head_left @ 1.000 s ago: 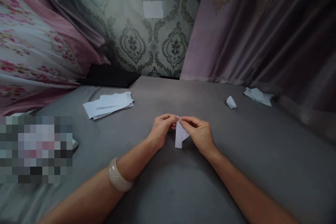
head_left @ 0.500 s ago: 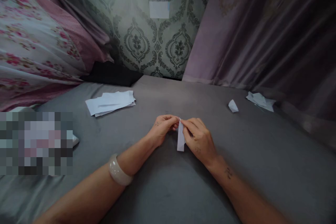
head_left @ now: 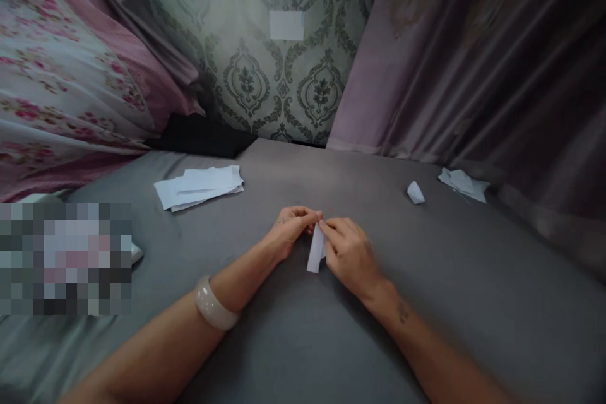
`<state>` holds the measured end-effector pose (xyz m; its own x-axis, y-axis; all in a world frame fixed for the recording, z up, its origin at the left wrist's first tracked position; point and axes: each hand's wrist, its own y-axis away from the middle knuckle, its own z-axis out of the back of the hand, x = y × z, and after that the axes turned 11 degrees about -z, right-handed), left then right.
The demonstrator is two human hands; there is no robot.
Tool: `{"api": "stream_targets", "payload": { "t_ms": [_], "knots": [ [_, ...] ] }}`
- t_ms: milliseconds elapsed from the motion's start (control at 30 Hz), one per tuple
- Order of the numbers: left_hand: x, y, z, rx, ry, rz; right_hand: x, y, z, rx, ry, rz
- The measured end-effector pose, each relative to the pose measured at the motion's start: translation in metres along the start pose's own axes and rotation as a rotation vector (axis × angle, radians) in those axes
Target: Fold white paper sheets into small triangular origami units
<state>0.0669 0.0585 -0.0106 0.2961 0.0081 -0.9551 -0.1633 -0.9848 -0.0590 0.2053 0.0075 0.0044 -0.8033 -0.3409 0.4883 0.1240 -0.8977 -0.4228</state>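
With its top pinched by the nearly closed left hand (head_left: 288, 231) and right hand (head_left: 351, 257), the paper strip (head_left: 315, 254) has been tipped but is still held.

Patterned wallpaper (head_left: 284, 88) between a floral drape (head_left: 61, 76) and mauve curtains (head_left: 426, 76)

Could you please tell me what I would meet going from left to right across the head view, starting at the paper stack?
Paper stack, left hand, paper strip, right hand, small folded paper, paper pieces.
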Motion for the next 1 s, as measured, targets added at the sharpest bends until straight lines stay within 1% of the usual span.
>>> {"api": "stream_targets", "payload": {
  "t_ms": [33,67,100,133,167,200,267,467,567,700,767,900,1000],
  "knots": [
    [-0.001,0.000,-0.001,0.011,-0.002,-0.021,-0.003,-0.003,0.001,-0.009,-0.213,-0.136],
    [-0.003,0.001,-0.002,0.017,-0.007,-0.046,-0.007,-0.006,0.002,0.003,-0.424,-0.323],
    [-0.006,0.002,-0.003,0.023,-0.015,-0.069,-0.009,-0.009,0.003,0.054,-0.609,-0.486],
    [-0.008,0.003,-0.005,0.030,-0.025,-0.092,-0.012,-0.011,0.004,0.117,-0.757,-0.603],
    [-0.010,0.005,-0.007,0.038,-0.036,-0.111,-0.013,-0.012,0.004,0.176,-0.861,-0.677],
    [-0.011,0.005,-0.008,0.044,-0.048,-0.125,-0.013,-0.013,0.004,0.222,-0.928,-0.714],
    [-0.011,0.007,-0.011,0.051,-0.069,-0.140,-0.013,-0.012,0.003,0.260,-0.983,-0.726],
    [0.001,0.006,-0.011,0.028,-0.097,-0.141,-0.009,-0.012,0.000,0.227,-0.987,-0.753],
    [0.002,0.005,-0.010,0.079,-0.121,-0.131,-0.012,-0.013,0.001,0.241,-0.990,-0.773],
    [-0.002,0.005,-0.007,0.172,-0.115,-0.083,-0.014,-0.013,0.003,0.262,-1.017,-0.784],
    [-0.004,0.005,-0.006,0.190,-0.111,-0.071,-0.015,-0.013,0.004,0.261,-1.030,-0.786],
    [-0.006,0.005,-0.007,0.194,-0.087,-0.073,-0.017,-0.014,0.003,0.246,-1.038,-0.801],
    [-0.005,0.004,-0.008,0.167,-0.096,-0.087,-0.022,-0.013,0.001,0.276,-1.081,-0.838]
  ]
}}
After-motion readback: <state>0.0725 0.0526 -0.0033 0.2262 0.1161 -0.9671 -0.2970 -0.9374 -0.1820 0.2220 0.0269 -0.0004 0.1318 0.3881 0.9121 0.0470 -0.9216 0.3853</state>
